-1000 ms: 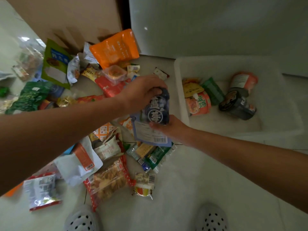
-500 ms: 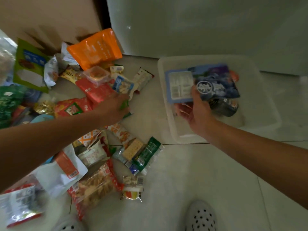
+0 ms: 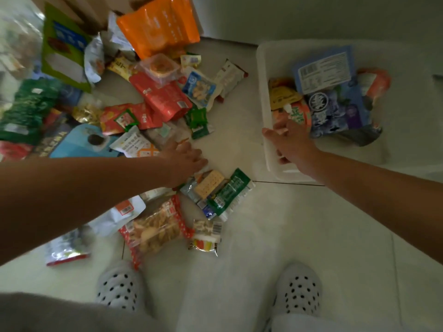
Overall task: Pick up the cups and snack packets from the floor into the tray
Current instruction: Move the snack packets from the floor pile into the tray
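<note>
1. On the left, the pile of snack packets [image 3: 158, 101] lies on the floor, so most of the work is not done yet.
2. The left hand [image 3: 185, 160] was over the red packets half a second ago. It has now come down to the near edge of the pile. Its fingers are stretched out and hold nothing, just above the cracker packet [image 3: 209, 183]. I think this packet is the next one to be picked.
3. The right hand [image 3: 291, 140] was holding the blue packet [image 3: 335, 99] over the tray a moment ago. Now it is empty, with the fingers loose, above the left rim of the white tray [image 3: 263, 97].
4. The blue packet lies inside the tray, label side up, on top of the packets and cups there. So one more item is delivered, and the right hand is free.
</note>
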